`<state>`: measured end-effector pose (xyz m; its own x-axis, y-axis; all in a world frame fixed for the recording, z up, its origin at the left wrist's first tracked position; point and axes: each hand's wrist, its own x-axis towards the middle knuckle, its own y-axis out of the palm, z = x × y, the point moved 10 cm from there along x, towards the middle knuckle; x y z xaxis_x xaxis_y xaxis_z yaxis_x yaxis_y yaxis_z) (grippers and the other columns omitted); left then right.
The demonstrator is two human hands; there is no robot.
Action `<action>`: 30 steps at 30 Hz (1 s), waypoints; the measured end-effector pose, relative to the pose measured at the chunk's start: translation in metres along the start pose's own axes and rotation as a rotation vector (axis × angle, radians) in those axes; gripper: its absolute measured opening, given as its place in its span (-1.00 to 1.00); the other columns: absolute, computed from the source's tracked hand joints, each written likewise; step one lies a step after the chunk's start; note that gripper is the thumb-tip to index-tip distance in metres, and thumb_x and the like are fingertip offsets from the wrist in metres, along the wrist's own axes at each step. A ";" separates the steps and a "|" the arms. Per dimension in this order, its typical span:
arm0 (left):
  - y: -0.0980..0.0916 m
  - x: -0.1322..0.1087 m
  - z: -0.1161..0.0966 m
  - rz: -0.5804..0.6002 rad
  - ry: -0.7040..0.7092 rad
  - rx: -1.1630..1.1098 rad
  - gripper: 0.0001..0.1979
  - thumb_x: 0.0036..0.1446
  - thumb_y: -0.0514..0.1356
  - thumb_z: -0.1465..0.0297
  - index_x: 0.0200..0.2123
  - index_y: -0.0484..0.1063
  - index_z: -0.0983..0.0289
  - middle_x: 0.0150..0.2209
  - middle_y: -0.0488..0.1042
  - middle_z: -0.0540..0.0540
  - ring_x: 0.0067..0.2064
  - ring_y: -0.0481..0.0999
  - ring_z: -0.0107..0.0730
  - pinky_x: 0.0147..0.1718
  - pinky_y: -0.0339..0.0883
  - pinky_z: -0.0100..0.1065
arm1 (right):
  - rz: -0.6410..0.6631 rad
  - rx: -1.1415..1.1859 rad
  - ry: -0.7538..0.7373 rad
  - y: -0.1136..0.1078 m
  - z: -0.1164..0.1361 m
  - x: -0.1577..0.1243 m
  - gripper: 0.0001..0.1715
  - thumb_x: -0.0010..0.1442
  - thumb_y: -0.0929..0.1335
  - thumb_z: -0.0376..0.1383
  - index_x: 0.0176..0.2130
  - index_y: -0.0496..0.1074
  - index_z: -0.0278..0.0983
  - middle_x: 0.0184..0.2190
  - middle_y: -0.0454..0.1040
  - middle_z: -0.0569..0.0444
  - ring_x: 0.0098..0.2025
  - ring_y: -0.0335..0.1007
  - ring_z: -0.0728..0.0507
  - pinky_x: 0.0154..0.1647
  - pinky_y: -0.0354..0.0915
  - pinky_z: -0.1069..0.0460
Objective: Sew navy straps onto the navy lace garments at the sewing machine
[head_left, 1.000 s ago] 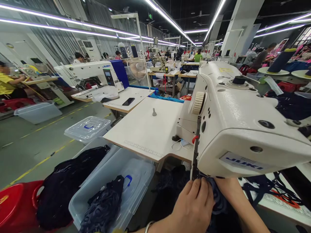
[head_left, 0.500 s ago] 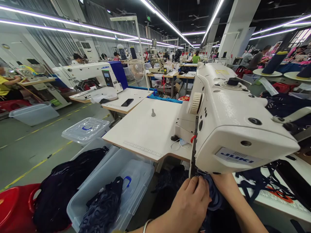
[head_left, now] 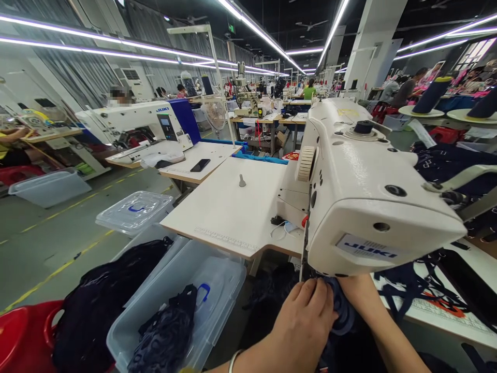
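Note:
A white JUKI sewing machine [head_left: 357, 191] fills the right of the view. Under its head, my left hand [head_left: 305, 324] is closed on dark navy fabric [head_left: 344, 313], fingers curled over the cloth. My right hand [head_left: 359, 292] comes in beside it under the machine head and touches the same fabric; its fingers are hidden behind the cloth and the machine. More navy fabric and straps [head_left: 411, 285] lie on the table to the right.
A white table extension [head_left: 233, 207] with a small peg stands left of the machine. Clear plastic bins [head_left: 182, 290] with dark fabric and a red tub [head_left: 23, 331] sit on the floor at lower left. Other sewing stations and people fill the background.
The view has shifted slightly left and up. Both hands stay at the fabric under the machine head with little movement.

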<state>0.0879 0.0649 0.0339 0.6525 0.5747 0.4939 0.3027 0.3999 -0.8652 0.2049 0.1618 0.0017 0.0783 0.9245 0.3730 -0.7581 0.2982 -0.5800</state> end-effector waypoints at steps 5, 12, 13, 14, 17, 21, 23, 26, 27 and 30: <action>0.002 0.000 0.001 -0.011 -0.022 -0.005 -0.63 0.34 0.05 0.26 0.06 0.34 0.40 0.00 0.41 0.20 0.01 0.39 -0.27 -0.01 0.27 -0.31 | 0.054 0.006 0.004 0.003 -0.002 0.005 -0.75 0.00 0.29 -0.25 -0.36 0.56 -0.15 -0.32 0.62 -0.05 -0.05 0.46 -0.37 -0.03 0.38 -0.24; -0.004 0.003 0.003 -0.039 -0.029 -0.025 -0.64 0.33 0.07 0.27 0.04 0.36 0.40 -0.02 0.42 0.14 0.00 0.38 -0.30 -0.01 0.27 -0.33 | 0.104 0.058 0.021 0.011 -0.003 0.002 -0.74 0.03 0.28 -0.24 -0.37 0.57 -0.17 -0.34 0.62 -0.09 -0.03 0.43 -0.41 0.00 0.34 -0.30; -0.004 0.003 0.003 -0.045 -0.030 -0.027 -0.65 0.33 0.07 0.27 0.04 0.36 0.40 -0.02 0.42 0.13 -0.01 0.39 -0.30 -0.02 0.27 -0.34 | 0.109 0.072 0.024 0.013 -0.004 0.003 -0.73 0.04 0.28 -0.24 -0.36 0.57 -0.17 -0.33 0.62 -0.09 -0.02 0.43 -0.41 0.00 0.33 -0.30; -0.004 0.004 0.002 -0.049 -0.032 -0.029 -0.65 0.33 0.06 0.27 0.04 0.37 0.40 -0.02 0.42 0.13 -0.02 0.39 -0.30 -0.03 0.28 -0.34 | 0.113 0.086 0.026 0.015 -0.004 0.004 -0.73 0.05 0.28 -0.24 -0.35 0.57 -0.17 -0.32 0.62 -0.09 -0.02 0.42 -0.41 0.01 0.33 -0.30; -0.008 0.005 0.003 -0.095 -0.040 -0.037 -0.67 0.35 0.02 0.30 0.01 0.39 0.40 -0.06 0.45 0.14 -0.06 0.42 -0.30 -0.08 0.30 -0.33 | 0.108 0.123 0.032 0.020 -0.003 0.006 -0.73 0.08 0.28 -0.23 -0.30 0.57 -0.16 -0.28 0.61 -0.06 -0.02 0.43 -0.38 0.02 0.33 -0.28; -0.014 0.001 0.008 -0.188 -0.048 -0.031 -0.66 0.39 -0.07 0.35 -0.04 0.43 0.40 -0.10 0.49 0.18 -0.11 0.45 -0.23 -0.12 0.33 -0.27 | 0.055 0.151 0.042 0.017 0.001 0.008 -0.75 0.16 0.32 -0.20 -0.20 0.55 -0.17 -0.17 0.58 -0.02 -0.02 0.43 -0.30 0.01 0.36 -0.19; -0.013 -0.004 0.011 -0.210 -0.032 -0.083 -0.66 0.39 -0.08 0.35 -0.02 0.42 0.35 -0.10 0.49 0.17 -0.09 0.46 -0.23 -0.11 0.34 -0.27 | 0.025 0.171 0.040 0.014 0.005 0.008 -0.71 0.22 0.33 -0.17 -0.10 0.50 -0.22 -0.09 0.53 -0.03 -0.02 0.43 -0.24 0.00 0.36 -0.18; -0.001 -0.017 0.030 -0.201 -0.149 -0.257 -0.67 0.34 0.02 0.26 0.06 0.34 0.26 -0.05 0.45 0.20 -0.02 0.44 -0.19 -0.08 0.36 -0.27 | 0.002 0.223 0.033 0.010 0.011 0.008 -0.64 0.27 0.33 -0.14 0.00 0.41 -0.27 0.00 0.45 -0.05 -0.03 0.43 -0.17 -0.01 0.35 -0.17; 0.005 -0.025 0.043 -0.213 -0.266 -0.346 -0.63 0.31 0.05 0.21 0.09 0.30 0.27 -0.02 0.41 0.24 0.00 0.43 -0.16 -0.09 0.36 -0.25 | -0.001 0.245 0.033 0.010 0.013 0.008 -0.64 0.26 0.33 -0.13 -0.01 0.42 -0.26 0.00 0.46 -0.05 -0.02 0.43 -0.17 0.00 0.36 -0.16; 0.044 -0.052 0.078 -0.104 -0.587 -0.759 -0.47 0.22 0.04 -0.01 0.01 0.29 0.31 -0.14 0.42 0.25 -0.19 0.47 -0.18 -0.27 0.38 -0.29 | -0.003 0.320 0.044 0.010 0.016 0.005 -0.67 0.19 0.34 -0.14 -0.08 0.50 -0.22 -0.10 0.54 -0.06 0.04 0.41 -0.23 0.04 0.36 -0.12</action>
<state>0.0134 0.1080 -0.0229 0.2080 0.9105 0.3573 0.8420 0.0193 -0.5391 0.1876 0.1660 0.0098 0.1030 0.9353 0.3386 -0.9225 0.2171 -0.3191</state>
